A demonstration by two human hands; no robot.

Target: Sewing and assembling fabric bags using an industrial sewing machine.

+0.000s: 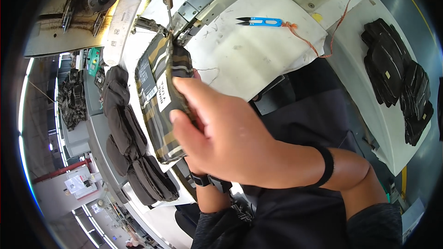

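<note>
A camouflage fabric piece (162, 133) in green, brown and grey lies at the sewing machine's presser foot (171, 31), its far end touching or under the foot. On it are a dark printed panel and a white label (163, 93). My right hand (230, 136) is closed on the piece's right edge, thumb and forefinger against the fabric beside the label. The black watch (201, 180) marks my left wrist. My left hand itself is hidden behind the right hand and the fabric, so its fingers do not show.
Blue thread clippers (260, 21) on an orange cord (304, 41) lie on the white table (249, 60). Stacked dark fabric pieces (127, 129) run along the left. More dark pieces (390, 67) lie on a white surface at right. A white machine part (121, 32) stands beside the foot.
</note>
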